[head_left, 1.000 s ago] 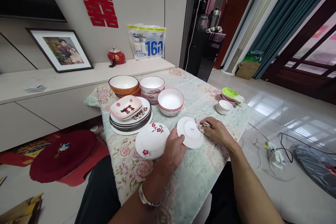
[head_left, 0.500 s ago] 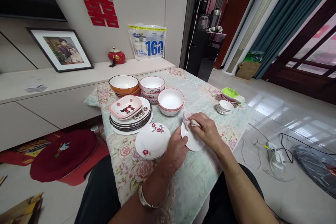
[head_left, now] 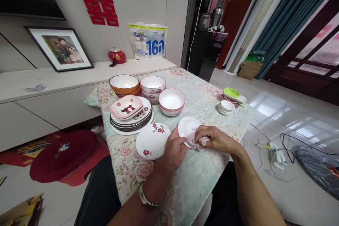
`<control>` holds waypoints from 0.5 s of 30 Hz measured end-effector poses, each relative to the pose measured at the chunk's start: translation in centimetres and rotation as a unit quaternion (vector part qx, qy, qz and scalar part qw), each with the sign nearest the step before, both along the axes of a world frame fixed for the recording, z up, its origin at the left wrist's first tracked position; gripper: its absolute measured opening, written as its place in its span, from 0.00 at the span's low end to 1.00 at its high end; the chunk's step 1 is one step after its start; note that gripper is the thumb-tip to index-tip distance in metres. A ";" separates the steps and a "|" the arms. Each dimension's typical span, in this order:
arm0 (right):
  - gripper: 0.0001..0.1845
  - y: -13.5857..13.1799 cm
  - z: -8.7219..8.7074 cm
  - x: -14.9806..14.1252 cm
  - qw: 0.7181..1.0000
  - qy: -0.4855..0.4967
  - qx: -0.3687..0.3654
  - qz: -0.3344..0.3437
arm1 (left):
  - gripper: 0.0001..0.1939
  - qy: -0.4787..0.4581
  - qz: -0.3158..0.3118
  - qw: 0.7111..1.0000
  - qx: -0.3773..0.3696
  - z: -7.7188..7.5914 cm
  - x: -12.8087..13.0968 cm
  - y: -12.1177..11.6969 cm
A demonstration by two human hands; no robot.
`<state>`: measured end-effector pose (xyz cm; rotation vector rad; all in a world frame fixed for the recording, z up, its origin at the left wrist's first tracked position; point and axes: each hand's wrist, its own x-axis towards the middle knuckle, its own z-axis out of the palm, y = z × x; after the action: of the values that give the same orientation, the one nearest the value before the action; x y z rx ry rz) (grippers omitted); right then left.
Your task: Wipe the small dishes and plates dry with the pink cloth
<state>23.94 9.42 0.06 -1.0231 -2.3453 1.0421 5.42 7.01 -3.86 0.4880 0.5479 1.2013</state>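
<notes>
My left hand [head_left: 173, 150] grips the near edge of a small white plate [head_left: 186, 127], tilted above the table. My right hand [head_left: 215, 138] is closed on a pinkish cloth [head_left: 197, 142] pressed against the plate's lower right part. Just left of the hands, a white plate with red flowers [head_left: 152, 140] lies on the floral tablecloth [head_left: 196, 173].
Behind the hands stand a stack of plates topped by a pink dish [head_left: 127, 107], an orange bowl [head_left: 124, 84] and white bowls with red rims [head_left: 172, 100]. Small white saucers [head_left: 226, 107] and a green dish [head_left: 233, 94] sit at the right. Cables lie on the floor [head_left: 275, 148].
My right hand with the cloth moved from the plate's far edge down to its near right side. The plate shifted slightly with the left hand.
</notes>
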 end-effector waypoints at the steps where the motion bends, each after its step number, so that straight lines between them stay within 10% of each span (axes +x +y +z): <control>1: 0.10 0.2 -0.2 0.5 1.000 -0.005 -0.008 -0.018 | 0.32 0.000 0.005 1.000 -0.010 -0.1 0.0 0.0; 15: 0.11 2.6 -3.4 0.3 0.932 0.005 0.154 -0.328 | 0.32 0.009 0.002 0.999 -0.031 0.0 0.2 -0.3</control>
<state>24.20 12.02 -3.34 -1.5016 -1.8415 0.4048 5.60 6.71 -3.89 0.4459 0.6004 1.1807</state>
